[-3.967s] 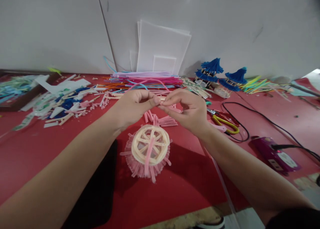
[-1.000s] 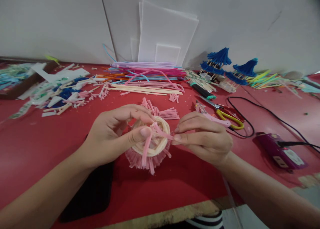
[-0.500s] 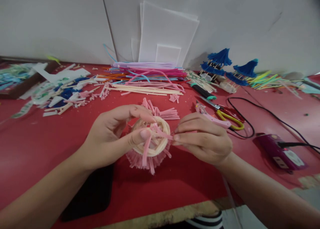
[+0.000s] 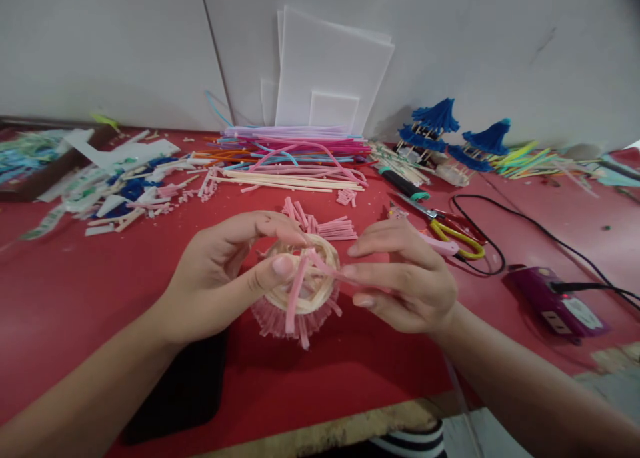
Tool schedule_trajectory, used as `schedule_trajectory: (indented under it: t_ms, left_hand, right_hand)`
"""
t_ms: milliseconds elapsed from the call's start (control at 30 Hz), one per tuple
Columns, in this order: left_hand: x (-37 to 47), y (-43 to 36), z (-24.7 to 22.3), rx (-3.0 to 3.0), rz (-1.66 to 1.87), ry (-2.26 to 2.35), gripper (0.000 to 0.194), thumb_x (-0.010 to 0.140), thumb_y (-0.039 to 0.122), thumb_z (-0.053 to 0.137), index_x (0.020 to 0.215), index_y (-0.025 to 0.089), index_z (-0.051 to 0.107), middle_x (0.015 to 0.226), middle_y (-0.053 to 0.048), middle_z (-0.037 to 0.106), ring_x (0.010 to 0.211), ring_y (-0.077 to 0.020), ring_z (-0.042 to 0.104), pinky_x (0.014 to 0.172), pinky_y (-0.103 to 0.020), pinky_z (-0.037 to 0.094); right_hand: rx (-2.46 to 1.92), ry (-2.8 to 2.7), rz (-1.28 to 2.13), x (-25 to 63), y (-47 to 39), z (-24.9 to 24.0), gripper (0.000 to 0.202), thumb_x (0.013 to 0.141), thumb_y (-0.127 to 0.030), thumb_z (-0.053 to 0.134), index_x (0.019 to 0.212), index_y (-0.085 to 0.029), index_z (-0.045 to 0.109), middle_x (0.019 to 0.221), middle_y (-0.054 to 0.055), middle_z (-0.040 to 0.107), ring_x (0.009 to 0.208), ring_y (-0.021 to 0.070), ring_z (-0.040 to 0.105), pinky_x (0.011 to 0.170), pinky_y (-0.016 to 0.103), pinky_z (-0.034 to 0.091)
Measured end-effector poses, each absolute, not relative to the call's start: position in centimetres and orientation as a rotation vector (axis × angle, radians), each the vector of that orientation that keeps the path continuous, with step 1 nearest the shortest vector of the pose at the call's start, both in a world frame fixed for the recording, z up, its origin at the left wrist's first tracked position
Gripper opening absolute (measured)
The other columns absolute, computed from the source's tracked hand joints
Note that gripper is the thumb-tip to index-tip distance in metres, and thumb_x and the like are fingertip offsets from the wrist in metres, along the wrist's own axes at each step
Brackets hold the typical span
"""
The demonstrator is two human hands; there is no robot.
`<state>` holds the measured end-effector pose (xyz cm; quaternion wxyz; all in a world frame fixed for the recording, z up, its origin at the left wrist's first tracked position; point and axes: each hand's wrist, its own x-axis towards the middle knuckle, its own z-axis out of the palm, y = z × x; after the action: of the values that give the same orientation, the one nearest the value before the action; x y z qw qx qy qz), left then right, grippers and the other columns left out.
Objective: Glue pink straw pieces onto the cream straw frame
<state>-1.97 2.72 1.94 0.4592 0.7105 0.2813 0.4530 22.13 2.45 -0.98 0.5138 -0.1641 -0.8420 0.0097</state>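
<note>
Between the thumb and fingers of my left hand [image 4: 225,271] is a small round piece with a cream ring [image 4: 327,288] on top and a fringe of pink strips [image 4: 287,321] hanging around it. Two longer pink strips [image 4: 297,295] cross the ring's opening, one pointing toward me and one to the right. My right hand [image 4: 405,278] is beside the ring with its fingers apart, a fingertip touching the end of the right-pointing strip. Just behind the piece lie bundles of short pink strips [image 4: 337,228], partly hidden by it.
Long coloured sticks [image 4: 300,145] lie along the wall. Scraps [image 4: 130,185] are heaped at left. On the right are yellow-handled scissors [image 4: 460,241], pink-handled pliers [image 4: 440,245], blue miniature roofs [image 4: 435,121] and a purple power block [image 4: 560,305] with cables. A black phone-like slab [image 4: 185,391] lies beneath my left forearm.
The fingers of my right hand have spread apart from their pinch on the pink strip. My left hand and the round piece have hardly moved.
</note>
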Motion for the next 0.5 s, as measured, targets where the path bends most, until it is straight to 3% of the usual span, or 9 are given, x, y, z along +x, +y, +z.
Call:
schedule_trajectory:
  t_ms: [100, 300, 400, 500]
  left_hand:
    - [-1.8, 2.6, 2.1, 1.759, 1.119, 0.667, 0.013, 0.089, 0.026, 0.069, 0.099, 0.033, 0.074, 0.098, 0.002, 0.076, 0.094, -0.0164, 0.069, 0.088, -0.028, 0.056]
    - [-1.9, 2.5, 1.8, 1.793, 1.116, 0.707, 0.016, 0.086, 0.021, 0.072, 0.101, 0.027, 0.072, 0.100, 0.000, 0.073, 0.095, -0.0150, 0.068, 0.083, -0.021, 0.056]
    - [-1.9, 2.4, 1.4, 1.779, 1.173, 0.669, 0.022, 0.086, 0.015, 0.071, 0.107, 0.023, 0.069, 0.100, -0.001, 0.071, 0.095, -0.0141, 0.068, 0.083, -0.021, 0.057]
    - [-1.9, 2.3, 1.0, 1.754, 1.218, 0.593, 0.028, 0.087, 0.008, 0.068, 0.112, 0.022, 0.066, 0.101, -0.001, 0.069, 0.095, -0.0109, 0.067, 0.084, -0.018, 0.057]
  right_hand:
    - [-0.497, -1.991, 0.009, 21.7, 1.7, -0.4, 0.016, 0.090, -0.026, 0.061, 0.102, -0.022, 0.071, 0.101, 0.007, 0.066, 0.096, 0.0200, 0.062, 0.088, 0.040, 0.055]
    - [-0.762, -1.883, 0.378, 20.3, 1.4, 1.4, 0.010, 0.089, -0.019, 0.066, 0.094, -0.024, 0.073, 0.101, 0.005, 0.063, 0.098, 0.0164, 0.061, 0.087, 0.033, 0.052]
    - [-0.749, -1.887, 0.573, 20.0, 2.3, 2.1, 0.003, 0.086, -0.023, 0.071, 0.088, -0.022, 0.073, 0.105, 0.006, 0.062, 0.107, 0.0181, 0.059, 0.098, 0.037, 0.049]
    - [-0.698, -1.949, 0.678, 19.9, 3.1, 2.6, 0.006, 0.082, -0.024, 0.075, 0.083, -0.019, 0.072, 0.109, 0.007, 0.060, 0.108, 0.0187, 0.059, 0.096, 0.038, 0.050]
